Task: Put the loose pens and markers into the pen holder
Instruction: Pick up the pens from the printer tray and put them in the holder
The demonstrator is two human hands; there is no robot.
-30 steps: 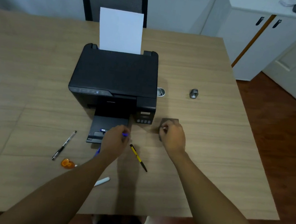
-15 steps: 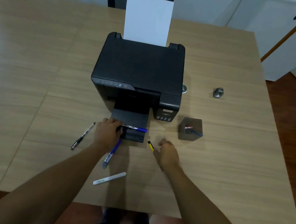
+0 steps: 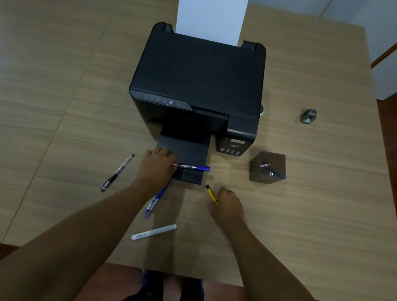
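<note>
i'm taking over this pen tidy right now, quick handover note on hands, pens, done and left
Left hand: pinching the blue-capped marker over the black printer's output tray.
Right hand: closed on the yellow-and-black pen.
Done: dark cube pen holder, right of the printer, already has something in it.
Left: those two, plus the black pen, blue pen and white marker on the wooden table.

Pen holder (image 3: 268, 168) right of printer (image 3: 198, 79) — pens (image 3: 117, 173) before.
</note>
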